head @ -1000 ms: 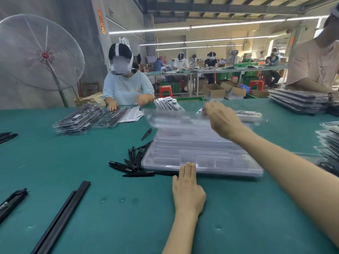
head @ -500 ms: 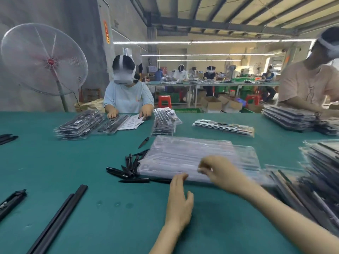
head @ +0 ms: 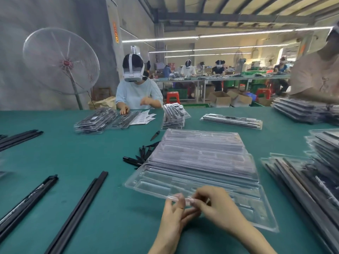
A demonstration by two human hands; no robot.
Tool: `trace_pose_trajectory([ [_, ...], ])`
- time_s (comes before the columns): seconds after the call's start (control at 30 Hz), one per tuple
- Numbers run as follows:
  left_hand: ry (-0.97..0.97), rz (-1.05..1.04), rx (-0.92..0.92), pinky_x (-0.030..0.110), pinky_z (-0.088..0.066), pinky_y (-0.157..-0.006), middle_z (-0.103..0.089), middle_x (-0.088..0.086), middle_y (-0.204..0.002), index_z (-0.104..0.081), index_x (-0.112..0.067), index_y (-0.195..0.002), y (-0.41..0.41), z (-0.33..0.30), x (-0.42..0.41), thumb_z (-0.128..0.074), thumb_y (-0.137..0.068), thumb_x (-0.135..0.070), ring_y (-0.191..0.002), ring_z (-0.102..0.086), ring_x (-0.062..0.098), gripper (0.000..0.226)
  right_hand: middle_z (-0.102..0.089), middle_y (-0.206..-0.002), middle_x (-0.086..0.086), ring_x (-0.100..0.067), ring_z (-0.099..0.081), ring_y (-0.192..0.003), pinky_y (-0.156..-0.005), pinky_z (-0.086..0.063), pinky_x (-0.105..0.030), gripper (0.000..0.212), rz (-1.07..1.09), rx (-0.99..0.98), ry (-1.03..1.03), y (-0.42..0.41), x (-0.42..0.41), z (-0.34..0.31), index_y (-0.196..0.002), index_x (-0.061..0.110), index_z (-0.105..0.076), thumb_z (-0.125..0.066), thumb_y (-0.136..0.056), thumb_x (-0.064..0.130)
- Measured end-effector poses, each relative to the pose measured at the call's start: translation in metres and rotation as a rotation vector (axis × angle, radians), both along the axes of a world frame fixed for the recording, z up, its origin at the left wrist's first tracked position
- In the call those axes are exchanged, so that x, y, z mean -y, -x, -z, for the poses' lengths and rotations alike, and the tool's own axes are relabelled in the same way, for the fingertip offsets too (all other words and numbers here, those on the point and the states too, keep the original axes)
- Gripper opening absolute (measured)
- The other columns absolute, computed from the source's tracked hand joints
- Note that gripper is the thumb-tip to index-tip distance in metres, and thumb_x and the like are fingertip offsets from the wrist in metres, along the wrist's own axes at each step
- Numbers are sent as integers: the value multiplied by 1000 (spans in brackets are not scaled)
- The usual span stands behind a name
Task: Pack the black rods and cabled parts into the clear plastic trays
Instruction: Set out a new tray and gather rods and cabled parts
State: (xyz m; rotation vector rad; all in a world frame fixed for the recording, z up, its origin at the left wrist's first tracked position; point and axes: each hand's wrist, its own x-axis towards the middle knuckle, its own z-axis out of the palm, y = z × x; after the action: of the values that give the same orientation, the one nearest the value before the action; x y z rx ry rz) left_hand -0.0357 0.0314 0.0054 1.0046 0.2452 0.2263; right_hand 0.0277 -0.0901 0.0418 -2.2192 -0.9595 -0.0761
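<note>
At far left, long black rods (head: 77, 213) are lying loose on the green table (head: 91, 153), with a cabled part (head: 27, 200) beside them; none of these is packed yet. Moving right, a cluster of short black pieces (head: 141, 156) is resting against the left edge of the stack of clear plastic trays (head: 201, 153). At centre, the top tray (head: 192, 182) is sitting skewed over the stack's near side, its compartments appearing empty. The left hand (head: 174, 215) is pinching this tray's near rim between thumb and fingers, and the right hand (head: 218, 206) is gripping the same rim just beside it. At far right, piles of filled trays (head: 311, 180) are standing on the table, suggesting that many units are finished while the present one is only starting: the tray is being separated, and rods and cabled parts are still to be loaded.

Compared with half a second earlier, the left hand is no longer resting on the table in front of the stack but is meeting the right at the rim, and the tray is sitting drawn nearer to the person.
</note>
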Motion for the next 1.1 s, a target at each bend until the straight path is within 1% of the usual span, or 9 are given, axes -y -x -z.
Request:
trace_pose_trajectory([
  [0.17,-4,7,44,32,-59,-69,-61,30,-108,-42,-3,-109,-1,2,-1,-39,-98,-12,-78,-70,32,15,-57,-71,14,-9,-56,-76,-72,-46,-30,15,66,122,29,3,0,3,-76,23,-64,-61,-90,28],
  [0.27,32,32,72,30,-58,-69,-61,29,-111,-43,-3,-113,-1,5,-4,-40,-98,-12,-83,-69,32,18,-58,-70,11,-13,-58,-69,-57,-43,-24,16,135,446,42,11,-3,6,-70,19,-62,-61,-85,21],
  [0.37,27,47,102,31,-57,-73,-61,28,-113,-43,-4,-115,-3,6,-6,-40,-98,-12,-89,-68,35,19,-58,-67,6,-16,-57,-62,-52,-41,-23,16,147,590,12,13,-4,10,-68,17,-61,-60,-84,21],
  [0.47,4,65,109,32,-57,-72,-66,21,-103,-44,-6,-108,-3,7,-5,-42,-96,-8,-84,-69,31,12,-58,-68,1,-19,-57,-62,-51,-45,-27,16,193,653,-11,11,-4,12,-70,13,-62,-75,-78,9],
  [0.53,-6,73,85,33,-58,-70,-69,15,-97,-44,-6,-103,-2,8,-3,-45,-94,-4,-78,-70,30,10,-59,-69,-2,-22,-58,-61,-49,-45,-30,14,258,707,-78,7,-3,5,-71,9,-63,-72,-82,8],
  [0.67,27,-1,23,37,-59,-61,-66,20,-100,-42,-3,-105,-4,10,-4,-34,-97,10,-74,-70,37,17,-60,-73,-6,-26,-56,-66,-54,-44,-33,26,419,776,-273,-1,15,-28,-77,5,-65,-49,-93,17],
  [0.77,60,-43,5,38,-58,-53,-66,21,-99,-43,-3,-105,-4,7,-6,-28,-98,10,-70,-70,39,22,-60,-76,-6,-27,-57,-69,-53,-46,-36,28,460,803,-324,-3,29,-54,-82,4,-64,-47,-96,21],
  [1.0,78,-34,14,39,-57,-52,-71,18,-97,-40,-7,-97,-3,2,-4,-31,-99,7,-73,-70,38,17,-65,-87,-18,-34,-61,-76,-61,-50,-39,21,533,711,-381,-50,61,-116,-89,0,-62,-47,-97,13],
  [1.1,18,-45,11,37,-56,-50,-73,12,-93,-40,-8,-97,-5,3,-5,-34,-98,6,-70,-70,36,16,-67,-93,-16,-27,-59,-74,-58,-39,-31,20,540,684,-268,-81,65,-134,-91,4,-62,-45,-99,11],
])
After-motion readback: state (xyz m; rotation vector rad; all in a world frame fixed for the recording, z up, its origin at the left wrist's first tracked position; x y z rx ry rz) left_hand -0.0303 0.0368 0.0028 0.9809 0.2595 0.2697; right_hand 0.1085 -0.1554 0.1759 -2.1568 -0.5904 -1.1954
